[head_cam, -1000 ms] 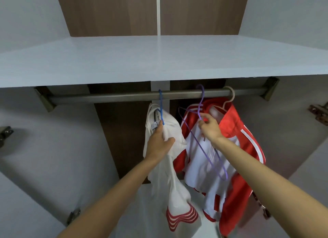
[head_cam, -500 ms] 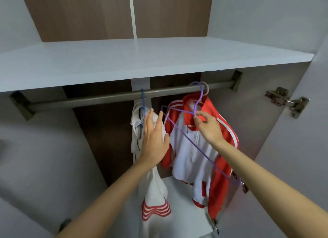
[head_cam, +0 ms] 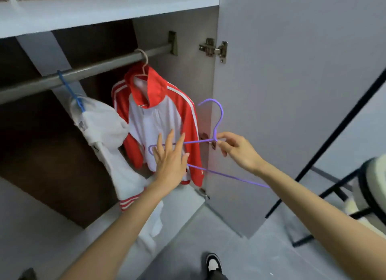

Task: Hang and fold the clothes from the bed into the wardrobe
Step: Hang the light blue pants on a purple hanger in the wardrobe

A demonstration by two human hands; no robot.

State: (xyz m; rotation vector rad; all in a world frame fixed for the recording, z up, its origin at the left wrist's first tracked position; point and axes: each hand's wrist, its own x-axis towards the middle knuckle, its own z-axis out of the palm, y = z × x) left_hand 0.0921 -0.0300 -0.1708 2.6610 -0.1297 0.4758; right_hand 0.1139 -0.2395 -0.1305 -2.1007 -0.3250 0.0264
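An empty purple wire hanger (head_cam: 217, 121) is off the rail, and my right hand (head_cam: 238, 152) pinches it at its neck in front of the open wardrobe door (head_cam: 292, 91). My left hand (head_cam: 170, 160) is flat with fingers spread, right by the hanger's left shoulder. On the grey rail (head_cam: 100, 66) hang a red and white jacket (head_cam: 158, 121) on a pale hanger and white trousers (head_cam: 104, 129) with red-striped cuffs on a blue hanger (head_cam: 71, 91).
A white shelf (head_cam: 104, 10) runs above the rail. A door hinge (head_cam: 213, 48) sits on the cabinet side. A black metal frame (head_cam: 325, 154) and a pale round object stand at the right. My shoe (head_cam: 213, 265) is on the grey floor.
My right hand has lifted the purple hanger off the rail and drawn it out to the right. My left hand has let go of the white trousers. The view has swung right and down.
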